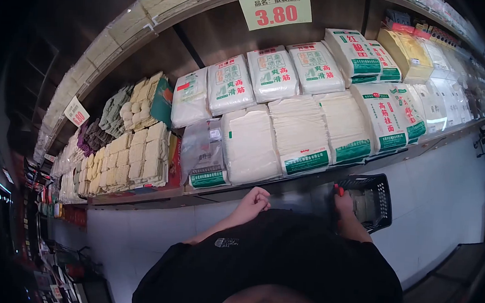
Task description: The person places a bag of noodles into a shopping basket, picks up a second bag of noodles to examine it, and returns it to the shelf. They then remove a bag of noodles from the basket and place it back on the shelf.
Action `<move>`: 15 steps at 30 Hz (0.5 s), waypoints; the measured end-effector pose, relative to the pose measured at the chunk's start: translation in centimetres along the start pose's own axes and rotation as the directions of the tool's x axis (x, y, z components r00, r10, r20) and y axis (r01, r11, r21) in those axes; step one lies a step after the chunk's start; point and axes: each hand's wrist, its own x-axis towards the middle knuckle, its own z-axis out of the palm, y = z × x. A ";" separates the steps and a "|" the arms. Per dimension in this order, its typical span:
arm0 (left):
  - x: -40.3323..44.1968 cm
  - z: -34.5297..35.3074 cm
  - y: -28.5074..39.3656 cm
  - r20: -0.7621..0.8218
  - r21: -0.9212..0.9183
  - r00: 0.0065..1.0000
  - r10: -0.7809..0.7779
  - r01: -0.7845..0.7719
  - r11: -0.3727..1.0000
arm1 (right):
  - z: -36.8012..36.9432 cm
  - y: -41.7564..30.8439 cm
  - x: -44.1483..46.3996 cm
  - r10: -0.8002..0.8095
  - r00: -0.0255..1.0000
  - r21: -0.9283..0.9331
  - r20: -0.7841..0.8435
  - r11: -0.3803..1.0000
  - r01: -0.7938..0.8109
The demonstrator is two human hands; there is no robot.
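Observation:
My left hand (255,202) is held in front of my body, fingers curled in, with nothing visible in it. It is nearest to the front row of noodle packs, just short of an open pack of white dried noodles (251,146). At my right side, my right hand (345,205) is closed around the handle of a black plastic shopping basket (384,202); a bit of red (338,189) shows at the grip. My arm and body hide part of the basket, and what lies inside it is too dark to name.
Several white noodle packs (272,73) stand along the shelf behind the front row. Stacked noodle cakes (137,153) lie to the left. A price sign (276,9) reading 3.80 hangs above. The shelf's front edge (206,192) runs before me, over a pale tiled floor (422,210).

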 end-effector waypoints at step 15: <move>-18.8 -3.6 -6.7 0.066 0.341 0.992 -0.105 0.076 0.937 | 5.7 10.3 -13.2 0.027 0.997 -0.395 0.069 0.919 0.002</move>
